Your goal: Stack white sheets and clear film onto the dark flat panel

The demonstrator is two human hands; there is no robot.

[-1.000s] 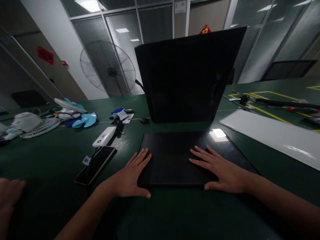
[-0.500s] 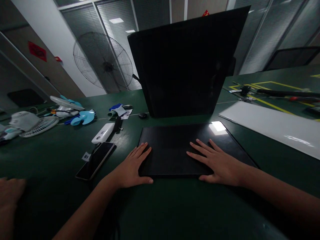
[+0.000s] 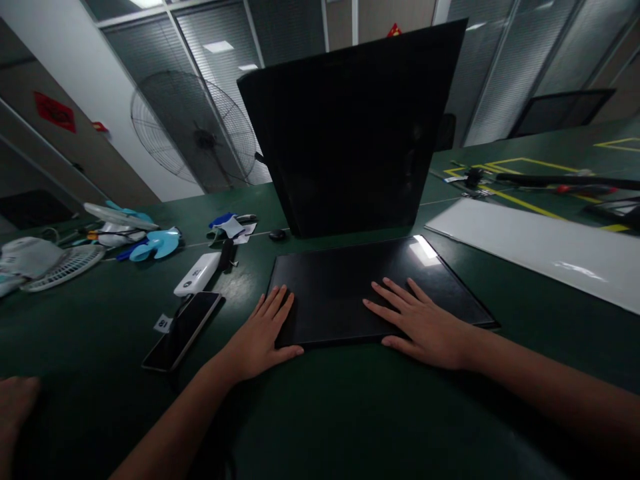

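A flat, glossy black panel (image 3: 330,293) lies on the green table in front of me. My left hand (image 3: 263,337) rests with fingers spread over its left near corner, the thumb along the front edge. On the right near part lies my right hand (image 3: 420,327), palm down and fingers apart, its thumb by the front edge. Neither hand is closed round anything. Just behind the flat panel stands a large, dark upright screen-like panel (image 3: 355,133), leaning at an angle.
Left of my hand are a phone (image 3: 185,330), a white power bank (image 3: 197,273) and a small black round object (image 3: 277,235). Farther left lie fan parts with light blue blades (image 3: 157,245). A white board (image 3: 540,250) lies right. Another person's hand (image 3: 17,400) is at the left edge.
The view has turned and tilted slightly, so things appear shifted left. Both hands stay flat on the black panel in nearly the same places.
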